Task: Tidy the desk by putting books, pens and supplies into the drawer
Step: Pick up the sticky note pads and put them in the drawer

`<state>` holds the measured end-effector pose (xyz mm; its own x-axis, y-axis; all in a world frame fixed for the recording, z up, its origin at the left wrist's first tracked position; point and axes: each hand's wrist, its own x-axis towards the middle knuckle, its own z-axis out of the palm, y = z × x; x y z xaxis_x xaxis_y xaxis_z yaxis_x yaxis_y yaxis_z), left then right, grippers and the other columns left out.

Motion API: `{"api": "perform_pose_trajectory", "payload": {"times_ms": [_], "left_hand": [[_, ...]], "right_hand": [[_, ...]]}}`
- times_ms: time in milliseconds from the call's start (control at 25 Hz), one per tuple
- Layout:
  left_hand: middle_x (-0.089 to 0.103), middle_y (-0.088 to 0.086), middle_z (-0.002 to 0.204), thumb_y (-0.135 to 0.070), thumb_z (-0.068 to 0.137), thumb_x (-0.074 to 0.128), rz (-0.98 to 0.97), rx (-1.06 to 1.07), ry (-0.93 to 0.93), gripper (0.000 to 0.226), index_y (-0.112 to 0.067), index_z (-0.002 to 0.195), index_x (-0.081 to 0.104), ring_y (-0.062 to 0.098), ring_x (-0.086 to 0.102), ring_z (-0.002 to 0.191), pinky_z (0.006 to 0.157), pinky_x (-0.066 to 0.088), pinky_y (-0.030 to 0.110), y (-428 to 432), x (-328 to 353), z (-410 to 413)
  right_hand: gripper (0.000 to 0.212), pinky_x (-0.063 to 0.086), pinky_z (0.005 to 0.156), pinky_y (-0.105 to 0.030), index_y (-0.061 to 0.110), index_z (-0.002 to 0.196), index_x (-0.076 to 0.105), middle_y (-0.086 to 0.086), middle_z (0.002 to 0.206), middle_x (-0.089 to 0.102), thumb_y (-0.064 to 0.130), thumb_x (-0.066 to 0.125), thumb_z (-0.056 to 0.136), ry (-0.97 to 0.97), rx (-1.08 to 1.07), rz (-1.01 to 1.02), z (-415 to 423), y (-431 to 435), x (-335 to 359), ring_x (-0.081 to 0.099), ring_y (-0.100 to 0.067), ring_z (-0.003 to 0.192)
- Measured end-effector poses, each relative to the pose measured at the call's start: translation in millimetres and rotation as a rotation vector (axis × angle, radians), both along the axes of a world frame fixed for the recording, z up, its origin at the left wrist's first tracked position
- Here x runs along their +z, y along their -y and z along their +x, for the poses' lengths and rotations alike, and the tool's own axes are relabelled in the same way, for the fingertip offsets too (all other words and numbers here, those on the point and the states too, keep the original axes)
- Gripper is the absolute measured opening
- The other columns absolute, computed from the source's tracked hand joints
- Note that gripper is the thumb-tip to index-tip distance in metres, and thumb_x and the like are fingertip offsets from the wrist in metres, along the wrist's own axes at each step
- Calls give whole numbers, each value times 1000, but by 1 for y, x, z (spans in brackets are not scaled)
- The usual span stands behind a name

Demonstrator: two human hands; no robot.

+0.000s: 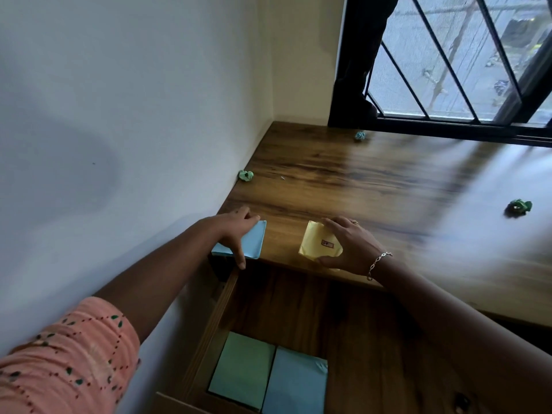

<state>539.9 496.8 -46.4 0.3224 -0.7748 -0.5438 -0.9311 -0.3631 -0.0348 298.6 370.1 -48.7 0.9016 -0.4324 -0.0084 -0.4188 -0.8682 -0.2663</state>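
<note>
Three crumpled paper balls were noted on the wooden desk: a green one against the left wall, a teal one near the barred window, and a dark green one well apart at the right. None lay between the hands and the drawer. The rest of the desk top was seen bare, with window glare across it.

The drawer was observed pulled open below the desk's front edge. Two pads were seen lying flat in its near left corner, side by side and touching: a green pad at the left and a blue pad at the right. A small dark object at the drawer's near right could not be identified.

The left hand was recorded spread flat on a blue notepad at the desk's front left corner, thumb curled over the near edge; the pad overhung the edge slightly. The right hand was recorded arched over a yellow notepad at the front edge, fingertips on the far side, thumb on the near side, closed around it. A bracelet was seen on the right wrist.
</note>
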Motion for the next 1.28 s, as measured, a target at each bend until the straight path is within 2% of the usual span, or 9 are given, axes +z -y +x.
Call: {"api": "perform_pose_trajectory", "payload": {"times_ms": [120,280,400,520,680,880,1000,1080,1280], "left_hand": [[-9,10,156,-36,64,83,15,-64,124,127,-16,149,-10,32,1,144,115,22,46,-9,-6,-13],[10,14,152,-37,71,76,-66,-176,281,112,-9,148,0,30,20,137,108,31,39,-21,-9,-32],[17,14,148,-40,76,70,-94,-200,283,102,-10,148,4,29,26,132,107,33,41,-26,-7,-37],[16,16,151,-30,91,50,-142,-148,272,75,-10,149,7,31,28,133,105,37,43,-34,-10,-49],[12,19,154,-19,96,35,-292,-173,313,61,-2,148,8,32,20,141,106,35,45,-59,-23,-76],[58,24,124,-18,74,29,-263,-337,221,64,6,129,49,35,61,109,68,56,42,-115,-60,-131],[20,23,152,-19,92,27,-183,-378,204,60,1,147,12,35,29,138,89,45,45,-135,-82,-152],[-5,18,156,-21,98,30,-76,-364,173,65,-3,147,-7,33,8,144,101,35,47,-136,-90,-157],[-10,13,157,-20,93,43,151,-349,27,74,-11,149,-4,29,4,145,109,27,46,-132,-92,-156]], "right_hand": [[85,38,96,-29,15,142,30,-6,141,39,49,69,74,-28,9,-17,-5,-7,-2,41,-26,125],[85,38,97,-31,13,140,33,-7,137,43,49,69,73,-13,34,-35,-10,-16,-4,43,-27,123],[85,38,98,-32,10,139,35,-9,136,45,47,70,72,2,56,-43,-11,-26,-6,44,-29,122],[85,39,97,-34,10,139,35,-9,137,44,49,70,72,29,77,-38,-18,-39,-3,44,-29,122],[85,41,94,-37,5,138,38,-13,135,46,46,72,72,48,167,-14,-37,-66,-7,46,-33,120],[91,31,105,-30,9,145,24,-9,144,35,51,65,76,-86,254,70,-67,-103,-34,35,-26,130],[89,29,105,-26,12,147,17,-5,145,30,55,57,80,-215,314,70,-78,-124,-55,31,-21,129],[88,30,105,-29,11,147,17,-6,144,31,54,56,82,-272,341,64,-79,-133,-66,32,-22,128],[81,33,105,-35,8,144,23,-11,142,32,50,57,83,-330,344,31,-74,-144,-87,35,-26,126]]}}
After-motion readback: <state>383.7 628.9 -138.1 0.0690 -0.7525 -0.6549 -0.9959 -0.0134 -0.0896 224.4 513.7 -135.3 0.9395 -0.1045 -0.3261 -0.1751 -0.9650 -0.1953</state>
